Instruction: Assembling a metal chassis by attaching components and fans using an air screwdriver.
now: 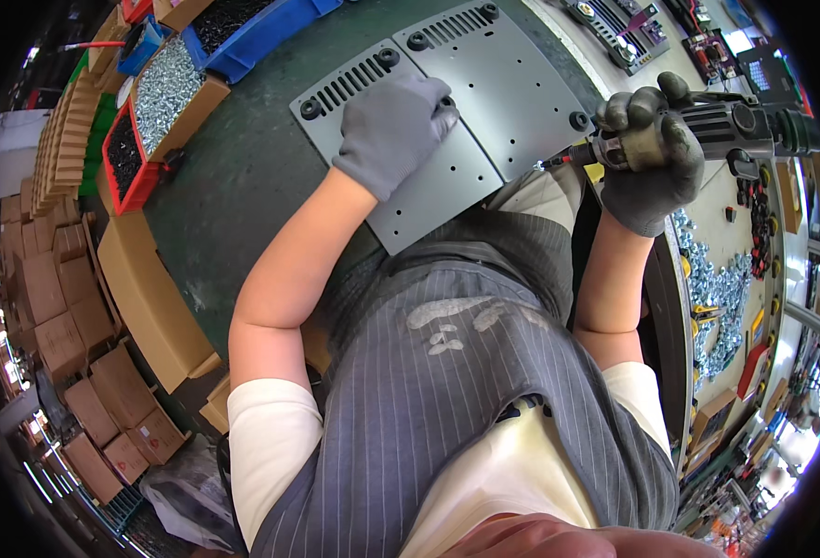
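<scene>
Two flat dark grey metal plates [512, 93] lie side by side on the green work surface, with vent slots along their far edges and black round feet [578, 120] on them. My left hand [393, 130], in a grey glove, rests closed over the left plate. Between its thumb and fingers shows a black round foot [446, 102]. At the right, my gloved right hand [647, 149] is wrapped round a power screwdriver [717, 130]. Its bit points left, its shiny tip by the right plate's near right corner; whether a screw sits on it, I cannot tell.
At the far left stand a box of silver screws [170, 88], a red bin [131, 163] of black parts and a blue bin [252, 37]. Loose silver screws [717, 298] lie on the right-hand bench. Stacked cartons [66, 279] and an opened cardboard box [150, 298] are on the left.
</scene>
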